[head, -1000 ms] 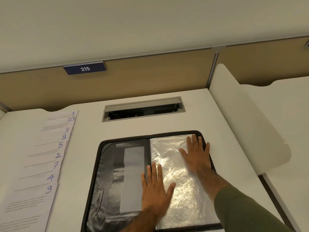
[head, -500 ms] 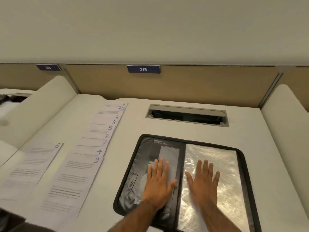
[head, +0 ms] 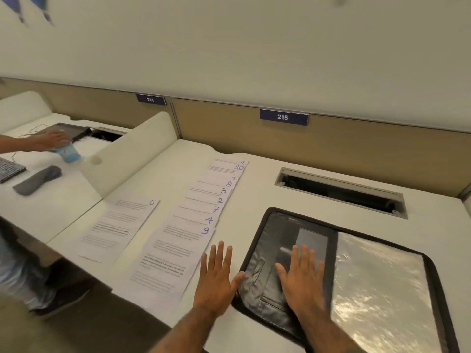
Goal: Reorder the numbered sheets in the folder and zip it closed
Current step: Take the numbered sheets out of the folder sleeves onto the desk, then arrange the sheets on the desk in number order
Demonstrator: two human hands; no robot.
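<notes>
Left hand [head: 216, 278] shifted, white desk [head: 254, 189] (sign [head: 283, 117] 215)

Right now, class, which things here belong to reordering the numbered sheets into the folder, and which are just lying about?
Belongs to the job: open folder, clear sleeves, fanned numbered sheets, sheet 6 set apart, left hand, right hand.

Lying about: keyboard, grey wrist rest, cable slot, label 215, another person's hand.

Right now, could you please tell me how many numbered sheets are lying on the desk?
10. Nine overlap in a fanned column left of the open folder; sheet 6 lies apart, further left. Others could hide underneath.
</notes>
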